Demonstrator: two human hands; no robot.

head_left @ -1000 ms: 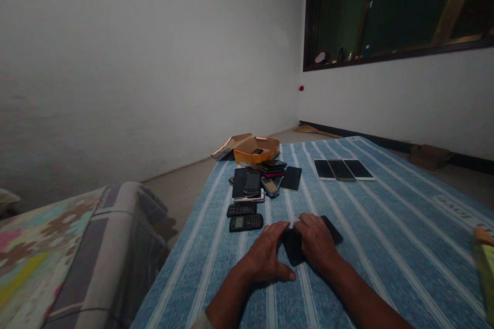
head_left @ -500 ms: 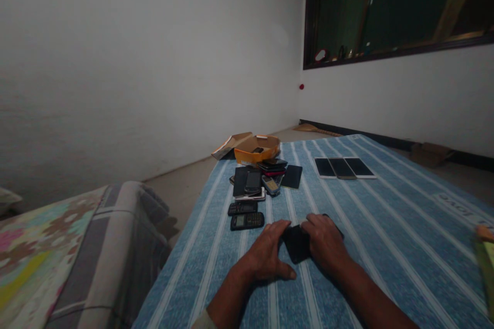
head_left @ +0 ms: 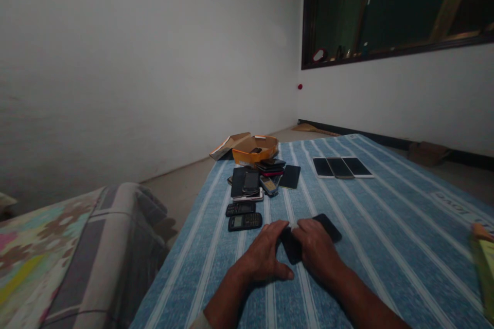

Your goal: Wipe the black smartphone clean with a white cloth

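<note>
Left hand: the left hand (head_left: 260, 257) lay at lower centre, thumb and fingers spread apart, fingertips at the upper left corner of a dark phone (head_left: 291, 251).
Right hand: the right hand (head_left: 318, 249) bent over that phone's right side, fingers curled; whether they gripped it could not be told.
Dark phone: it lay between the hands at lower centre, partly hidden by the right one.
In the way: a second dark phone (head_left: 331, 227) showed just beyond the right hand, partly covered by it.
Keypad phones: two, the nearer (head_left: 245, 221) just below the other (head_left: 240, 208), sat left of centre, near the left hand.
Phone pile: a heap of phones (head_left: 251, 182) crowded mid-frame, before an open orange box (head_left: 245, 157).
Screen row: three large phones (head_left: 339, 168) lay side by side, right of centre.
Cloth: blue striped fabric (head_left: 216, 247) spread beneath everything.
Far right edge: a yellowish object (head_left: 487, 254), cut off by the frame.
</note>
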